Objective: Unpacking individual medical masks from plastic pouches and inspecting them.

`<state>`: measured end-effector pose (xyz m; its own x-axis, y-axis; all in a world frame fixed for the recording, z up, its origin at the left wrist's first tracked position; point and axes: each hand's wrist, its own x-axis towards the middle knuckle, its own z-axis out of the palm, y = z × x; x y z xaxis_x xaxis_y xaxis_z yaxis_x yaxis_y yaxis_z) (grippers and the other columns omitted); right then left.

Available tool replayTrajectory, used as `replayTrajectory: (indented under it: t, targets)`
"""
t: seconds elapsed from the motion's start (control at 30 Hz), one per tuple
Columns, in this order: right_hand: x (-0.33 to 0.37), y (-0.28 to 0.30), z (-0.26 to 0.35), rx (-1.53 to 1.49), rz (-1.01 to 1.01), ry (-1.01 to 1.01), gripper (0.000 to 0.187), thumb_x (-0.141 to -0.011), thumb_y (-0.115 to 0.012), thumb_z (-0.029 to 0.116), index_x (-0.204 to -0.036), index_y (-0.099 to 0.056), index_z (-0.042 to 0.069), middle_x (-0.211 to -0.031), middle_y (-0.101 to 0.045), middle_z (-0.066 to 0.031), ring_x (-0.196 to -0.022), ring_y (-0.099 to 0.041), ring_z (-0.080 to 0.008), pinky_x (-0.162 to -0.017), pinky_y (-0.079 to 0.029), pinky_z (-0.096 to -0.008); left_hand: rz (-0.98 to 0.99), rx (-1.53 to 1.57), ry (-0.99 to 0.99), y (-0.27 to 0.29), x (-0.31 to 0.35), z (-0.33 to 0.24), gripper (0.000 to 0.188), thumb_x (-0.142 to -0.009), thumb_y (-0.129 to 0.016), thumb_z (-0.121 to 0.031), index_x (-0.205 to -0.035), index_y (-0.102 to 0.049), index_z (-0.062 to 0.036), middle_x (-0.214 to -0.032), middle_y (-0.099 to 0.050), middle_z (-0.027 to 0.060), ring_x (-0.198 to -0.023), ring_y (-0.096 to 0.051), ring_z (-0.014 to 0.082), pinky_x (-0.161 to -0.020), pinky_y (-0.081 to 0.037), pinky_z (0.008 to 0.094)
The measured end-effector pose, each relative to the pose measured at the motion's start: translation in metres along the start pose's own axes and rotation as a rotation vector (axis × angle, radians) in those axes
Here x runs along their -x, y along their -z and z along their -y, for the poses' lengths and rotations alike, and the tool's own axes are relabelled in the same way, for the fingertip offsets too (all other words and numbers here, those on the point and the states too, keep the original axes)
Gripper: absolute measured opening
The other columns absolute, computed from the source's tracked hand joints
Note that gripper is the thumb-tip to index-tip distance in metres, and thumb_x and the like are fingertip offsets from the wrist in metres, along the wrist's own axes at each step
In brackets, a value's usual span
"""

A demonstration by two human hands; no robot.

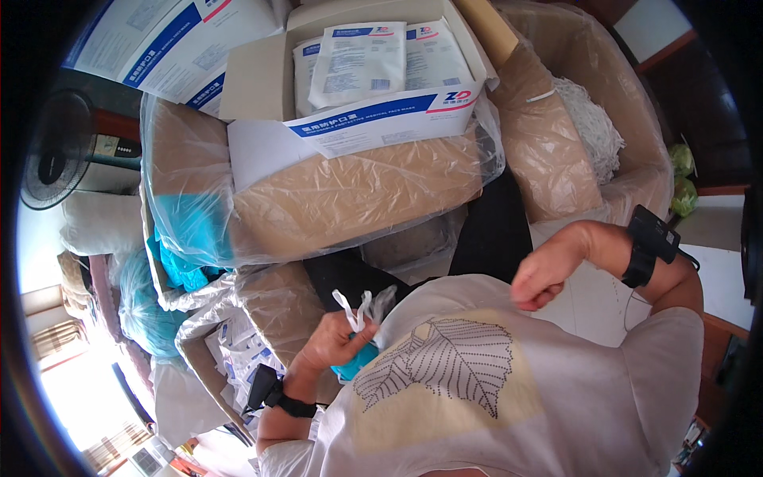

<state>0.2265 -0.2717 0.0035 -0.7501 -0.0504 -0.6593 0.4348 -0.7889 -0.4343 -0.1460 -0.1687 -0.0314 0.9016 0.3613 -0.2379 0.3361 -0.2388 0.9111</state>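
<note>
My left hand is closed in front of my shirt, fingers pinched together. It grips a teal face mask, most of it hidden behind the hand, with white loops standing up from the fingers. A crumpled bit of clear plastic sticks out beside those loops. Over on the right, my right hand hovers above my lap with its fingers curled in; whether anything is inside them is hidden. Ahead, an open white-and-blue carton holds several flat white packets.
The carton rests on a plastic-lined cardboard box. Teal masks lie at its left. Another lined box at right holds white cords. At lower left, a box contains small packets. A fan stands far left.
</note>
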Motion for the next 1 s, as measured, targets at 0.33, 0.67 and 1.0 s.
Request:
replayTrajectory:
  t: [0.33,0.67,1.0]
  targets:
    - [-0.083,0.057,-0.026,-0.453,-0.539,0.369,0.020,-0.086,-0.050,0.019,-0.098,-0.054,0.004,-0.079,-0.056,-0.0021,-0.072,-0.055,-0.0108,-0.064,-0.046,-0.0221,-0.846,0.594,0.231,0.033,-0.017,0.034,0.037,-0.093,-0.039,-0.040,-0.085,-0.053,-0.0061,-0.071,-0.055,0.0036,-0.056,-0.050,0.0103,-0.053,-0.044,0.0233]
    - [-0.187,0.059,0.041,0.418,-0.762,0.649,0.042,-0.088,-0.049,0.038,-0.110,-0.054,0.003,-0.108,-0.057,-0.0185,-0.098,-0.055,-0.0238,-0.083,-0.045,-0.0328,-0.981,1.019,0.011,0.036,-0.062,0.014,0.057,-0.086,-0.035,-0.058,-0.110,-0.050,-0.0083,-0.090,-0.057,0.0052,-0.077,-0.057,0.0187,-0.068,-0.049,0.0332]
    - [-0.179,-0.003,0.108,-0.159,-1.101,1.192,0.038,-0.088,-0.054,0.032,-0.101,-0.053,-0.003,-0.084,-0.056,-0.0078,-0.076,-0.052,-0.0120,-0.069,-0.043,-0.0270,-1.412,0.670,0.147,0.010,-0.095,0.006,0.058,-0.089,-0.031,-0.057,-0.101,-0.052,-0.0036,-0.093,-0.056,0.0064,-0.084,-0.055,0.0163,-0.074,-0.046,0.0296]
